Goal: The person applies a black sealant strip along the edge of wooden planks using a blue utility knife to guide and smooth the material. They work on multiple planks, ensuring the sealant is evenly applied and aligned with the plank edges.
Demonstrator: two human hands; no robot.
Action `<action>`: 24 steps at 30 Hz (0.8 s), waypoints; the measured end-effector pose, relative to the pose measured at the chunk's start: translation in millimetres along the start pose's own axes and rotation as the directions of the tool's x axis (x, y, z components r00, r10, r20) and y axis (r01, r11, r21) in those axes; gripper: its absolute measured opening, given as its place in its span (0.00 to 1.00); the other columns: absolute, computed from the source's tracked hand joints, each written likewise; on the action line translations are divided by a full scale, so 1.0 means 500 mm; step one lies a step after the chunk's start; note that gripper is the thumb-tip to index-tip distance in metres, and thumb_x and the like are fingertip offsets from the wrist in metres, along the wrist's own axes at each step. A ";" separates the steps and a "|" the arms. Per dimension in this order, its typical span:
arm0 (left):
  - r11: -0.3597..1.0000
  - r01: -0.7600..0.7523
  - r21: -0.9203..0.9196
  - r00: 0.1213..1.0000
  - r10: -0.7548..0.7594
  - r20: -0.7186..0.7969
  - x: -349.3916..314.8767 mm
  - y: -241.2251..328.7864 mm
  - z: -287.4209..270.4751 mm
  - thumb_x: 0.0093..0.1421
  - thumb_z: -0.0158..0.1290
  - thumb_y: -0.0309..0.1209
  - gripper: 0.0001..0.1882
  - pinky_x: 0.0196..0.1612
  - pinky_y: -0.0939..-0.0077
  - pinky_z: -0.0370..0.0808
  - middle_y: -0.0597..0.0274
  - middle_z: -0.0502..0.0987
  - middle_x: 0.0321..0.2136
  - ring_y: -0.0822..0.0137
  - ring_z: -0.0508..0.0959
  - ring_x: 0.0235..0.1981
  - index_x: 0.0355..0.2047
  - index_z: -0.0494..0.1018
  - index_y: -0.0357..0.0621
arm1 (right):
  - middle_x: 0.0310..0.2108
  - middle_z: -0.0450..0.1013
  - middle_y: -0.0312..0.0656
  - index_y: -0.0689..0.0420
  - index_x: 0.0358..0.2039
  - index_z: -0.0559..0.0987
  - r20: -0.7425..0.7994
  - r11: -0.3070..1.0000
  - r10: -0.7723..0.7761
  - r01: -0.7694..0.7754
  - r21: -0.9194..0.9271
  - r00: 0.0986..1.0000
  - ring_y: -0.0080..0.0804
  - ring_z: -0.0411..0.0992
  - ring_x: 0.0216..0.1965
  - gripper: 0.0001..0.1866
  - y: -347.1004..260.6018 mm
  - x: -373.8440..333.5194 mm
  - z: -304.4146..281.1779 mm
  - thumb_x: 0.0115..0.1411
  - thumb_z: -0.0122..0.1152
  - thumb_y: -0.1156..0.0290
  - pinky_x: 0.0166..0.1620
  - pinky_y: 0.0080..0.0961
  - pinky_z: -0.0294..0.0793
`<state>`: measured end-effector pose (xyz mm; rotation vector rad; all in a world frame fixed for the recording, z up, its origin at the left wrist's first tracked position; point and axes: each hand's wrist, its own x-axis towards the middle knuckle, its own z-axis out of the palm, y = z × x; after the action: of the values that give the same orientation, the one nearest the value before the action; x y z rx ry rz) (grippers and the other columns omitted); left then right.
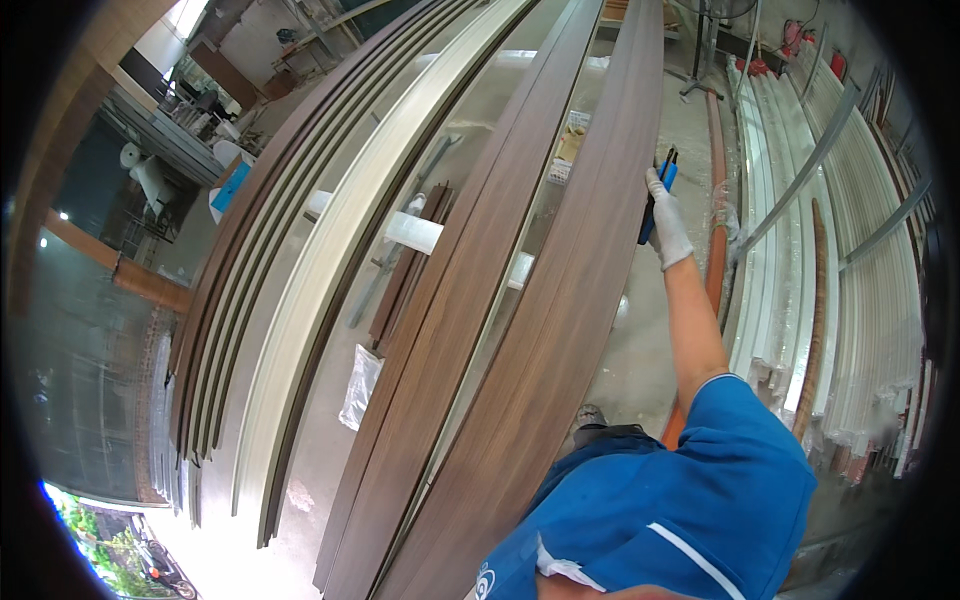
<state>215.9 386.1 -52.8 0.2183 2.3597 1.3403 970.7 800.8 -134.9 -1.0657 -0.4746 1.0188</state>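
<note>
My right hand (pixel 672 225), in a pale glove, reaches forward along the right edge of a long brown wood-grain board (pixel 575 240). Its fingers are closed round a blue-and-black hand tool (pixel 669 172); the dark tip points away from me, and the exact kind is unclear. Whether the hand touches the board's edge, I cannot tell. To the left, beyond a narrow gap, runs a second brown wood-grain board (pixel 470 250). My left hand is outside the picture.
Farther left lie a cream-coloured long profile (pixel 340 200) and several thin dark strips (pixel 235 260). Wrapped white profiles (pixel 765 220) and an orange-brown pole (pixel 717 200) lie to the right. A fan stand (pixel 697 75) stands ahead. A clear plastic bag (pixel 361 387) lies beside the boards.
</note>
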 end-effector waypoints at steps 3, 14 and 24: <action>0.999 0.035 -0.002 0.999 -0.035 -0.041 -0.014 -0.023 -0.001 0.69 0.48 0.62 0.37 0.49 0.44 0.82 0.56 0.77 0.60 0.45 0.80 0.55 0.68 0.68 0.50 | 0.64 0.75 0.44 0.57 0.69 0.71 -0.002 0.996 -0.080 0.080 0.044 0.997 0.37 0.75 0.61 0.32 -0.004 -0.009 0.018 0.74 0.58 0.49 0.62 0.34 0.75; 0.989 0.141 -0.040 0.977 -0.146 -0.159 -0.074 -0.126 -0.028 0.69 0.48 0.62 0.37 0.49 0.43 0.82 0.56 0.77 0.60 0.45 0.80 0.55 0.67 0.69 0.51 | 0.54 0.81 0.42 0.58 0.65 0.77 -0.052 0.994 -0.108 0.109 0.023 0.993 0.34 0.81 0.51 0.26 -0.039 0.000 0.055 0.73 0.61 0.55 0.53 0.32 0.80; 0.925 0.155 -0.346 0.942 -0.244 -0.230 -0.265 -0.363 -0.292 0.69 0.49 0.62 0.36 0.49 0.42 0.82 0.57 0.77 0.60 0.44 0.80 0.55 0.67 0.69 0.52 | 0.60 0.76 0.45 0.62 0.68 0.72 -0.040 0.998 -0.006 0.008 0.059 0.999 0.36 0.76 0.58 0.33 -0.010 0.077 0.042 0.73 0.61 0.51 0.62 0.34 0.76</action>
<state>285.2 132.3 -104.5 -0.3161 2.2445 1.7134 975.8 843.8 -126.3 -1.0290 -0.4132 0.9976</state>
